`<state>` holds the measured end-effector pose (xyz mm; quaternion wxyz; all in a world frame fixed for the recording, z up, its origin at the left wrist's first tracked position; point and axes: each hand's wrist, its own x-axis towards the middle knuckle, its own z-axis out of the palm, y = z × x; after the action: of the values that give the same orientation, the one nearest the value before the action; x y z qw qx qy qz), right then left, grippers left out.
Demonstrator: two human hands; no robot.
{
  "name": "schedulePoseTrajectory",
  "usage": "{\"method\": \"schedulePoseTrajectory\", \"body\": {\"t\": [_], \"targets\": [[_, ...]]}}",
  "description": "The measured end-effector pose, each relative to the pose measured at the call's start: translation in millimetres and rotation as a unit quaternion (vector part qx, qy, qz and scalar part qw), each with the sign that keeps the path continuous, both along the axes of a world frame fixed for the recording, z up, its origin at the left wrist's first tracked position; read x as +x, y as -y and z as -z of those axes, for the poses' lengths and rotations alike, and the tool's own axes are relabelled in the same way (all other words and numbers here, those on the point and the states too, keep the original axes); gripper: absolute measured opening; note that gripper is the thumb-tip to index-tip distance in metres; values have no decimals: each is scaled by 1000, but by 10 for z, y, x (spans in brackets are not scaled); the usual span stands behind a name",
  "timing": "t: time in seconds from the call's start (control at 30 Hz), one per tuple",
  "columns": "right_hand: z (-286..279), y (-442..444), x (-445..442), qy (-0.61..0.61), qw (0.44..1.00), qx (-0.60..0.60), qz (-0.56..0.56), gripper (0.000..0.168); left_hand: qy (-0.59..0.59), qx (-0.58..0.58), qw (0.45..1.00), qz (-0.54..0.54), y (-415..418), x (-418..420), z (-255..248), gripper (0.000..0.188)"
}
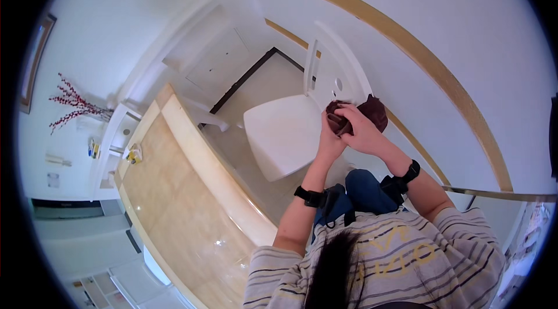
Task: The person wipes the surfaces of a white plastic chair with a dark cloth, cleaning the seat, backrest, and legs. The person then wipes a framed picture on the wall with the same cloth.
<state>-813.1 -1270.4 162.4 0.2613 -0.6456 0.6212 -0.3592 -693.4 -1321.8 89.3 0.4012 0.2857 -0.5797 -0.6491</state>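
Note:
A dark brown cloth (375,113) is bunched up between my two hands, in front of the back of a white chair (283,134). My left hand (332,139) holds the cloth's left side, where it shows several folds. From the right, my right hand (360,128) lies over the cloth with its fingers on the folded part. One end of the cloth sticks out beyond my right hand. The fingertips of my left hand are partly hidden by the cloth and the other hand.
Left of me stands a glossy beige table (187,187) with a small yellow-and-white packet (134,153) near its far end. A white wall with a gold trim strip (392,43) runs along the right. Red-berry branches (78,102) stand beyond the table.

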Motion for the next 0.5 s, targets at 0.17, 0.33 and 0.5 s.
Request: {"method": "schedulePoseTrajectory", "body": {"t": [0.17,0.33,0.5], "targets": [[-309,118,-16,10,993,73,-89,55,-33,79,996,-24,35,383,-60,63],[-206,403,-220,-77,991,-16,110,52,-81,188,972,-120,109,867,-123,51],[473,590,-499,-317,918,-77,226,57,-136,203,951,-192,256,1298,-178,58]]}}
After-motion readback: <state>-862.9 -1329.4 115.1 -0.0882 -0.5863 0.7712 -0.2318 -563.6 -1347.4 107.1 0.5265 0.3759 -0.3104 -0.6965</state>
